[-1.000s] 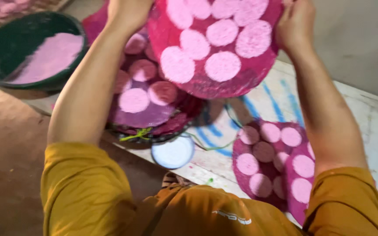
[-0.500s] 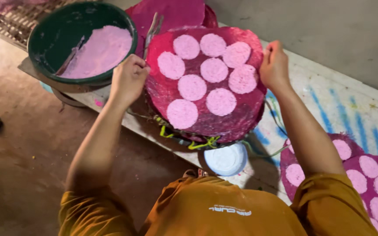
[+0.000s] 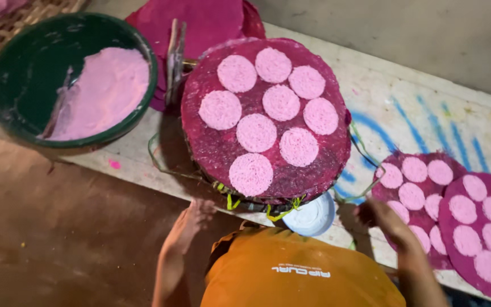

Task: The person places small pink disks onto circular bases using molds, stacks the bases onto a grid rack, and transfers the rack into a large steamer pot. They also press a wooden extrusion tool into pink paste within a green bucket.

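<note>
Head view: looking down on a pale work board with blue paint strokes, set over a brown floor.
Left hand: low at the near edge, just below the big round mat, fingers loosely spread and gripping nothing; it touches no thing that I can see.
Right hand: near right, blurred, reaching toward the right-hand mats; fingers look partly curled, but whether they hold anything cannot be told.
Round mat: dark magenta disc at the centre of the board, lying flat on a stack, carrying nine pale pink lacy rounds.
Right mats: two overlapping magenta discs at the right edge, each dotted with the same pink rounds, just beside the right hand.
Green basin: far left, holding pink batter on its right side.
White lid: small, round, tucked under the near rim of the round mat, between the two hands.
Orange shirt: the person's own, at the near edge.
</note>
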